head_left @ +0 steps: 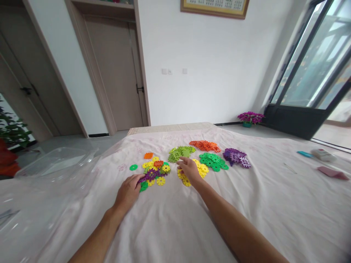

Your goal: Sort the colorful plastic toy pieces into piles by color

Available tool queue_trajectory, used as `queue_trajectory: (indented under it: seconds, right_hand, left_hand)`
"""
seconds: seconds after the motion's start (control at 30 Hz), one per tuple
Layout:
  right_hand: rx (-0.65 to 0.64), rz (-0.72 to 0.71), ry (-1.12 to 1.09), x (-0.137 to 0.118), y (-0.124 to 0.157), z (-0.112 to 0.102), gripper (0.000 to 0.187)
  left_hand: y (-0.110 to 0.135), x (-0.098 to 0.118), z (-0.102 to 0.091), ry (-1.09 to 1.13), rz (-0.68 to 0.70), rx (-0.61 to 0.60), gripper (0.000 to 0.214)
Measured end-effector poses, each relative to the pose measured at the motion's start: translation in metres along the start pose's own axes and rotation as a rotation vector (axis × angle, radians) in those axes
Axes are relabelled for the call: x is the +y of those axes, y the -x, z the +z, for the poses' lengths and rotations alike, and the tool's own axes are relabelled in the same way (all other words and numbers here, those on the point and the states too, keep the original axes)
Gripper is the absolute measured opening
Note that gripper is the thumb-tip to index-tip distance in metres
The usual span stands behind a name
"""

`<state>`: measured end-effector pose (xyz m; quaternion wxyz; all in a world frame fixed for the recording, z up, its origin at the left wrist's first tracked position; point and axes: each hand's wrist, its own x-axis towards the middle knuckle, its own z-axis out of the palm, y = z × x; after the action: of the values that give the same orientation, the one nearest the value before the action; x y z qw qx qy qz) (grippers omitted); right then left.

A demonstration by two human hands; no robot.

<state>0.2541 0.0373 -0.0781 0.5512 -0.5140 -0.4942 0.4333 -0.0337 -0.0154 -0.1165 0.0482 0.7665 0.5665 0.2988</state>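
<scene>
Flat plastic snowflake pieces lie on a pale pink sheet (175, 219). A mixed heap (155, 171) of yellow, purple, orange and green ones sits left of centre. My left hand (128, 193) rests at its near edge, fingers curled onto a purple and a green piece. My right hand (189, 171) lies on the yellow pile (201, 168), fingers bent, fingertips at the light green pile (181, 152). Whether it holds a piece is hidden. Sorted piles lie beyond: orange (205, 145), dark green (214, 161), purple (236, 157). A lone green disc (133, 167) lies apart.
A clear plastic container (55, 164) stands at the left edge of the sheet. At the far right lie a teal object (305, 154), a small box (323, 155) and a pink flat item (331, 172). Doors and a potted purple plant (250, 118) stand beyond.
</scene>
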Motion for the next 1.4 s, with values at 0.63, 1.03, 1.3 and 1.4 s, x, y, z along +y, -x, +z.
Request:
queue_trajectory:
  seconds: [0.63, 1.03, 1.3, 1.4]
  right_hand:
    - [-0.386, -0.612, 0.511, 0.001, 0.06, 0.033, 0.029]
    - [-0.552, -0.656, 0.46, -0.025, 0.069, 0.032, 0.019]
    - [-0.115, -0.377, 0.202, -0.03, 0.024, -0.001, 0.019]
    - [0.201, -0.223, -0.078, -0.027, -0.002, -0.039, 0.028]
  left_hand:
    - [0.006, 0.016, -0.009, 0.154, 0.013, 0.103, 0.028]
    - [0.015, 0.04, -0.003, 0.16, 0.202, 0.058, 0.041]
    - [0.014, 0.037, -0.006, 0.181, 0.19, 0.051, 0.05]
    - [0.01, 0.031, -0.004, 0.157, 0.134, 0.04, 0.043]
